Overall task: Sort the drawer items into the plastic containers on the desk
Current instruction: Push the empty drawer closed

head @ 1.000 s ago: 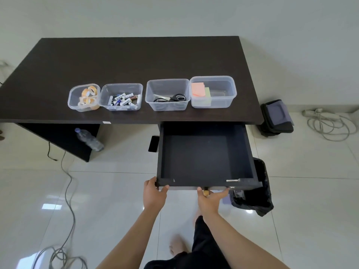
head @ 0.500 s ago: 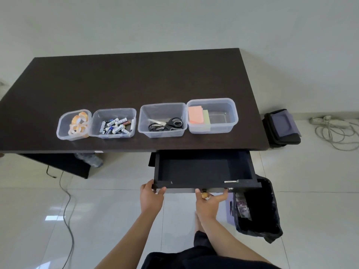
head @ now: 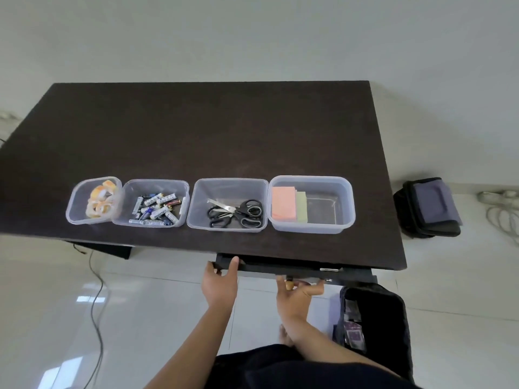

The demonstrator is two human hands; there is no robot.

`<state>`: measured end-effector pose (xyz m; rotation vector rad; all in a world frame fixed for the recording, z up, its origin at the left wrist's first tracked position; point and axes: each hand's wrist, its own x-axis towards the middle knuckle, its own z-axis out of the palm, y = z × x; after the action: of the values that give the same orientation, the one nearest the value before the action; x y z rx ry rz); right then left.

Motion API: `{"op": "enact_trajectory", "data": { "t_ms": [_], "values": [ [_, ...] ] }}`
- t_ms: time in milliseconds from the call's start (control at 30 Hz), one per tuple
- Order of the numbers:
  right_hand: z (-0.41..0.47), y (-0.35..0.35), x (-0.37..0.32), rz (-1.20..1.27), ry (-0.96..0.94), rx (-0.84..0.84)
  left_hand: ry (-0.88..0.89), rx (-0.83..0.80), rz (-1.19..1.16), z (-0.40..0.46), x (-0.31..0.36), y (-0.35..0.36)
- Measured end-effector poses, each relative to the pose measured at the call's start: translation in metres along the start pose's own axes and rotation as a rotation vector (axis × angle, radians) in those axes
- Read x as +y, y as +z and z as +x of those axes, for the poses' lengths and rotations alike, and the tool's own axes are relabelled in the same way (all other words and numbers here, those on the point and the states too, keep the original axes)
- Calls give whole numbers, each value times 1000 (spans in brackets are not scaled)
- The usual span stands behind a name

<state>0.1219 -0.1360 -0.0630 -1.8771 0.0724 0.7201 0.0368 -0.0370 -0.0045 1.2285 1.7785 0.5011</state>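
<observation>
The dark drawer is almost fully under the desk, only its front strip showing. My left hand presses on the drawer's left front corner with the thumb over the top edge. My right hand lies under the drawer front at the small round knob, fingers spread. Along the desk's near edge stand several clear containers: one with tape rolls, one with batteries, one with scissors, one with sticky notes.
A black bin stands on the floor right of the drawer. A dark bag lies by the wall at right, with coiled white cable beyond. A grey cord trails over the tiles at left.
The drawer has slid in from wide open to nearly closed, both hands moving with its front. The camera has tilted up toward the desk top.
</observation>
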Motion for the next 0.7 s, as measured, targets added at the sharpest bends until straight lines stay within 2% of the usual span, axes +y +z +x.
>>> {"op": "enact_trajectory", "data": {
  "t_ms": [367,533,700],
  "values": [
    [33,11,-10,66,-11,12,64,-107,-60,7,15,0],
    [42,15,-19,34,-26,25,55,-159,-137,-1,24,2],
    [35,9,-20,-33,-2,16,44,-231,-79,-7,19,3]
  ]
}}
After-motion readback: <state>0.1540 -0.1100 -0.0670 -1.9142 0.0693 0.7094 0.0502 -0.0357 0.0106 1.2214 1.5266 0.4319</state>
